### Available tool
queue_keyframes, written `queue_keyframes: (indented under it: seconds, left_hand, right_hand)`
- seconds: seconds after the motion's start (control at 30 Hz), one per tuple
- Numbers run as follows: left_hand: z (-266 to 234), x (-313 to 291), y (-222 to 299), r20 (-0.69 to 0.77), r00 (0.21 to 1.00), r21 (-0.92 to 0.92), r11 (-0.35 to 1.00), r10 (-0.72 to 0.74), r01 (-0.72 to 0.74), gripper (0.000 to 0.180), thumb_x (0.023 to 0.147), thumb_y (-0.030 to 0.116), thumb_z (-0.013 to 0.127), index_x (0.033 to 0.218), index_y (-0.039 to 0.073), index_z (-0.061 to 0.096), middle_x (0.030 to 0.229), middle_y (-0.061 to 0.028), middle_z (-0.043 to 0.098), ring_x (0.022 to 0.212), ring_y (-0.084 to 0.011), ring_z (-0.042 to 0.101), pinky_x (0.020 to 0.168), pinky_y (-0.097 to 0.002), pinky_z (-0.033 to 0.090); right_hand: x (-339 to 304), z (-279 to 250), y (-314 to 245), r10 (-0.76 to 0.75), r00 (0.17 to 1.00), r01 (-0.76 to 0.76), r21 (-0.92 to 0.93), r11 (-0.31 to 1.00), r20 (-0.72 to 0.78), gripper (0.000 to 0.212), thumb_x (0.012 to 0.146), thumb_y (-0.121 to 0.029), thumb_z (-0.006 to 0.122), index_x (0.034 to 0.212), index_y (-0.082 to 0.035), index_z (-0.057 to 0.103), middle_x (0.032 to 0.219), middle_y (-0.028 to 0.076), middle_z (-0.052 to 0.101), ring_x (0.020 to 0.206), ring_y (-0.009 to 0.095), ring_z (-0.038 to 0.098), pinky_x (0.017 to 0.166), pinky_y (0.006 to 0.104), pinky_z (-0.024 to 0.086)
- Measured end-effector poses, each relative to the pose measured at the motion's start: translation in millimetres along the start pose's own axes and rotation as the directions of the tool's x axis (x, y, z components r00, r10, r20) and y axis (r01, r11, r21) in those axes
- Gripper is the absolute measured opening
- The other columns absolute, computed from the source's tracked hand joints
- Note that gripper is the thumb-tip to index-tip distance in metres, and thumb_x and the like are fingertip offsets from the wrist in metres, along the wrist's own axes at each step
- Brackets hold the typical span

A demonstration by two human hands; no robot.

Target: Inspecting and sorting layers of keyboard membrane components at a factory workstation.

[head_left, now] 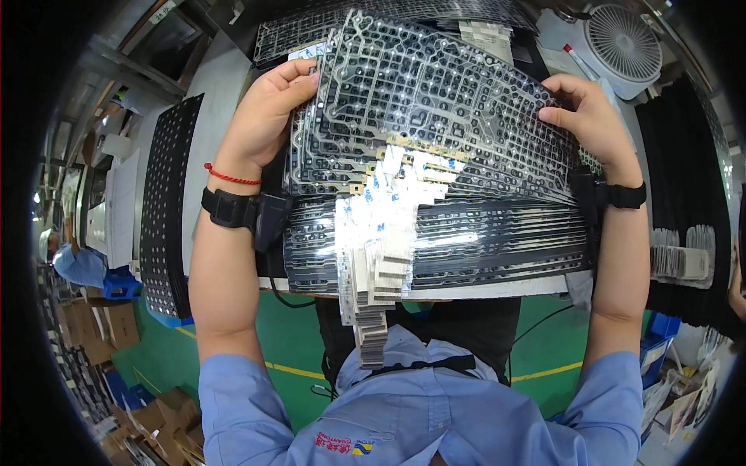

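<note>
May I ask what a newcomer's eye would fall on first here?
Probably the dark, translucent circuit sheets, fanned between the bare left hand and bare right hand. Next, the cascading white rectangular tabs at centre, then the round, pale, grilled fan at upper right.

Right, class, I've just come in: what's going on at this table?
Someone in a blue shirt is handling dark, see-through sheets with both hands. The left hand grips their left edge; the right hand holds their right edge. They are fanned out above a stack on the table. White tabs reach past the table's near edge.
</note>
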State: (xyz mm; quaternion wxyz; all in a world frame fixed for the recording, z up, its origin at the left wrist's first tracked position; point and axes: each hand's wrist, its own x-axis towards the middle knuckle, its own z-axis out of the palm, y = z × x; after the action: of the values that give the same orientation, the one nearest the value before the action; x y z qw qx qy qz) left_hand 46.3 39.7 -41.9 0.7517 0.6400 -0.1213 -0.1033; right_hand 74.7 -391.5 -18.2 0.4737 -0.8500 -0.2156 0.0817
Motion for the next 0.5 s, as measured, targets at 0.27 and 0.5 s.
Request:
queue_keyframes:
  seconds: [0.27, 0.5]
  left_hand:
    - [11, -4, 10, 0.022, 0.994, -0.019, 0.994, -0.111, 0.111, 0.037, 0.101, 0.01, 0.059, 0.135, -0.003, 0.057, 0.118, -0.0081, 0.071, 0.1, -0.0108, 0.069, 0.091, -0.0257, 0.055]
    - [7, -2, 4, -0.044, 0.997, 0.041, 0.997, -0.069, 0.071, 0.03, 0.098, 0.008, 0.063, 0.126, -0.004, 0.061, 0.114, -0.0086, 0.072, 0.097, -0.0102, 0.069, 0.089, -0.0254, 0.055]
  right_hand:
    - [2, 6, 6, 0.039, 0.996, -0.036, -0.04, 0.999, 0.085, 0.026, 0.088, -0.003, 0.071, 0.112, 0.001, 0.064, 0.104, 0.001, 0.066, 0.1, 0.01, 0.059, 0.093, 0.0278, 0.047]
    - [1, 8, 3, 0.018, 0.999, -0.017, -0.029, 0.999, 0.046, 0.032, 0.087, -0.007, 0.074, 0.116, 0.001, 0.065, 0.107, 0.003, 0.068, 0.102, 0.013, 0.061, 0.095, 0.029, 0.047]
